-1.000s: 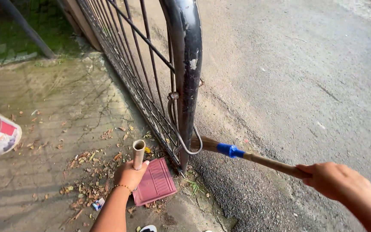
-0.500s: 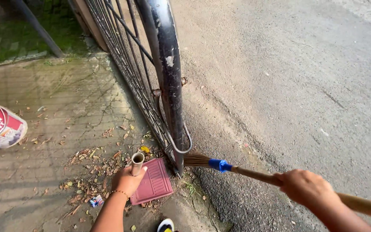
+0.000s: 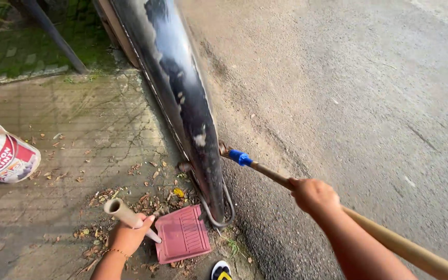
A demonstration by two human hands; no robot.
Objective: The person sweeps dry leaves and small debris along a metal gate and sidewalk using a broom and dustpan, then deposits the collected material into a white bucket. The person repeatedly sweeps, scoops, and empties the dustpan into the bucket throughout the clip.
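Two bare hands are at work beside a dark metal gate (image 3: 182, 98). The left hand (image 3: 128, 236) is clamped around the pale tubular handle (image 3: 125, 215) of a dustpan (image 3: 183, 233), whose flat, ribbed pan is a faded reddish pink and lies on the paved ground, just beside the foot of the gate post. Dry leaves (image 3: 130, 199) and small debris lie scattered on the paving near the pan's upper and left edges. The right hand (image 3: 315, 196) is closed around a long wooden broom handle (image 3: 390, 238) that slants from lower right toward the gate; a blue band (image 3: 240, 157) wraps the handle near its far end, where the broom head slips behind the post and is hidden. At the left edge a white-and-red paint bucket (image 3: 3, 155) lies tilted on its side, well apart from the dustpan. Grey asphalt (image 3: 348, 93) fills the right side.
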